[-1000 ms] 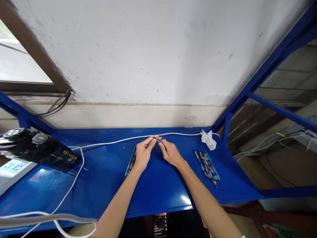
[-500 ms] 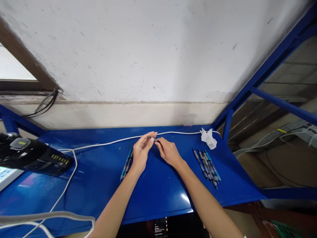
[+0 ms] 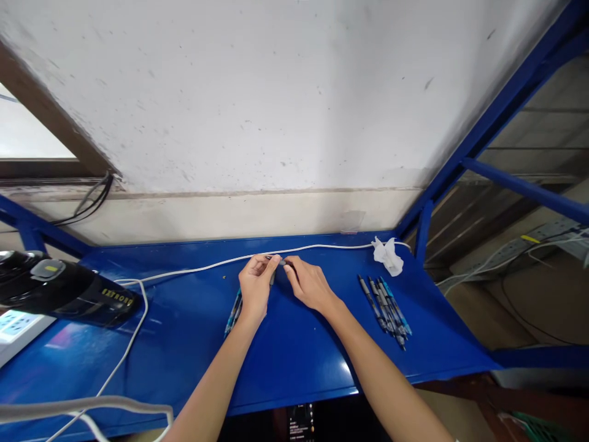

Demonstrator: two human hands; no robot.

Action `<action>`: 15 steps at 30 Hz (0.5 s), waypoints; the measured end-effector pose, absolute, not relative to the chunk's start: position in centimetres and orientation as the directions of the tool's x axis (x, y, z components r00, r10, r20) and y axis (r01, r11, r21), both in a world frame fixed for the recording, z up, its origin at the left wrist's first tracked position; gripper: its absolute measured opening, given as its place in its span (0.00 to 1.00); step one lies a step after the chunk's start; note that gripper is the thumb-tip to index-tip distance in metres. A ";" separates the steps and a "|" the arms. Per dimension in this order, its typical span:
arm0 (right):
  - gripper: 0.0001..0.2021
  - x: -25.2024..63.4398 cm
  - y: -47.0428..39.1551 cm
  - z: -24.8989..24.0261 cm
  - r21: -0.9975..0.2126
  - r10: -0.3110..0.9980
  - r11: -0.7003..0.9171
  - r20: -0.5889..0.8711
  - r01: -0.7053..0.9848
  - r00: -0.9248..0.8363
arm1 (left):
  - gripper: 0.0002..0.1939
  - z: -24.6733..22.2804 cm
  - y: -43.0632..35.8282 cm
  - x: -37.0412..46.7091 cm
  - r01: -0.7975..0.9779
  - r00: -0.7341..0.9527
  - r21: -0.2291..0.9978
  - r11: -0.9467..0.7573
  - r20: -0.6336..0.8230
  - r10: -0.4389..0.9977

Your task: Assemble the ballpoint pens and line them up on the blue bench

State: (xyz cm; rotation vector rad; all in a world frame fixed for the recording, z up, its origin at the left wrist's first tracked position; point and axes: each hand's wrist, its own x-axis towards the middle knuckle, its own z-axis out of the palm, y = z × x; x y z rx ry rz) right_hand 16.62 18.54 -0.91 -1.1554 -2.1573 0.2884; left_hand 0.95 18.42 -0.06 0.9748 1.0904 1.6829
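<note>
Over the middle of the blue table, my left hand (image 3: 256,283) pinches a dark grey pen (image 3: 282,263) between thumb and fingers. My right hand (image 3: 310,281) closes on the pen's other end, its fingertips close to the left ones. Most of the pen is hidden by the fingers. A small grey piece also shows just below the left thumb; I cannot make out whether it belongs to the same pen. Partly behind my left wrist lie a few blue and dark pens (image 3: 234,314). Right of my right arm, several grey and blue pens (image 3: 385,310) lie in a loose bundle.
A crumpled white tissue (image 3: 388,256) lies at the back right, by a white cable (image 3: 202,268) running along the table (image 3: 294,362). At left, a black bottle (image 3: 69,291) lies near a white power strip (image 3: 21,331). A lit phone screen (image 3: 301,422) shows below the front edge.
My left fingers, more spread before, have curled in to pinch the pen. Both hands have shifted slightly left, and the pen shows less between them.
</note>
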 end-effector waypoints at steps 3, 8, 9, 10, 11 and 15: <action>0.12 16.7 18.5 -0.8 -0.481 0.793 0.601 0.461 0.639 -0.398 | 0.15 0.0 18.4 0.9 -0.248 -0.311 0.940 -0.235 0.152 0.938; 0.08 16.7 18.4 -0.9 -0.527 0.824 0.563 0.424 0.637 -0.377 | 0.16 -0.3 18.4 0.8 -0.249 -0.297 0.942 -0.224 0.146 0.944; 0.09 16.7 18.4 -0.8 -0.518 0.823 0.562 0.427 0.645 -0.374 | 0.15 -0.4 18.4 0.8 -0.250 -0.290 0.942 -0.224 0.148 0.945; 0.10 16.7 18.3 -0.6 -0.507 0.821 0.563 0.434 0.653 -0.371 | 0.15 -0.5 18.4 0.8 -0.253 -0.282 0.941 -0.224 0.150 0.948; 0.11 16.7 18.2 -0.5 -0.494 0.816 0.567 0.443 0.659 -0.371 | 0.15 -0.5 18.4 0.8 -0.259 -0.273 0.940 -0.224 0.151 0.950; 0.11 16.8 18.3 -0.3 -0.451 0.800 0.583 0.465 0.676 -0.380 | 0.16 -0.6 18.3 1.1 -0.293 -0.253 0.933 -0.208 0.134 0.958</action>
